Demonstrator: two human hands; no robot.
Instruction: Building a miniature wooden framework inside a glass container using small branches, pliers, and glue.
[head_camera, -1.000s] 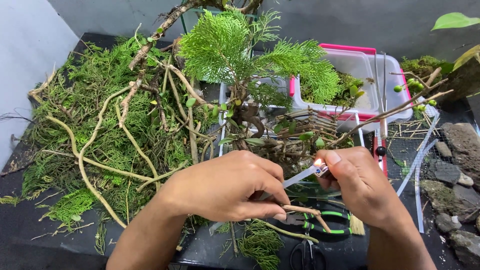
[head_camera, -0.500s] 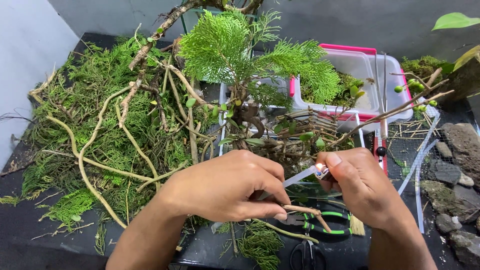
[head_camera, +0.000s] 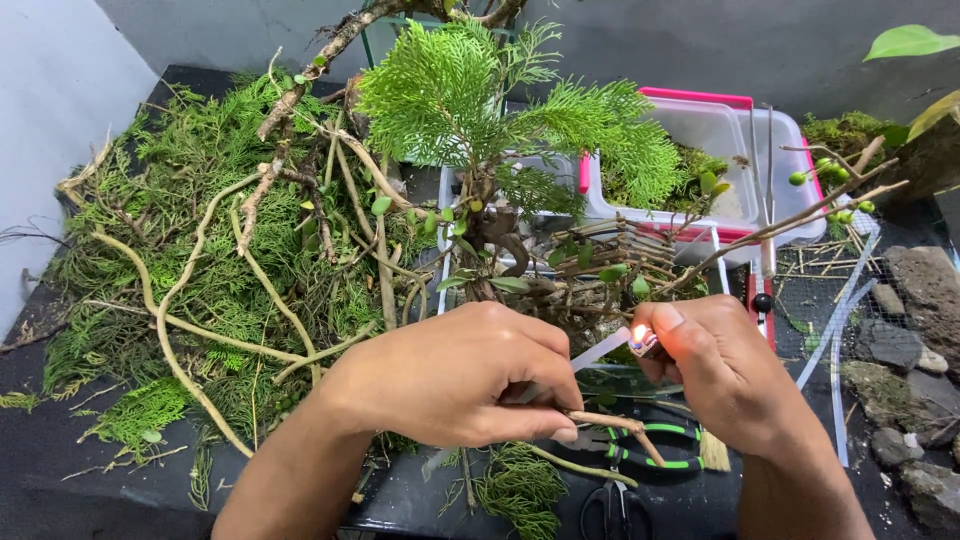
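Observation:
My left hand (head_camera: 450, 375) pinches a thin brown twig (head_camera: 612, 424) and a pale translucent plastic strip (head_camera: 597, 352) that points up to the right. My right hand (head_camera: 722, 370) is closed around a small lighter (head_camera: 646, 343). A small flame burns on the lighter, right at the strip's end. Both hands hover low at the front, just before a small bonsai-like tree (head_camera: 500, 110) with feathery green foliage and tangled roots.
Cut green sprigs and bare branches (head_camera: 220, 260) are heaped on the left. A clear box with a pink rim (head_camera: 735, 135) stands behind. Green-handled pliers (head_camera: 655, 452) and scissors (head_camera: 615, 510) lie under my hands. Grey stones (head_camera: 910, 330) sit on mesh at the right.
A small flame now glows at the lighter against the strip's end. Both hands have hardly moved.

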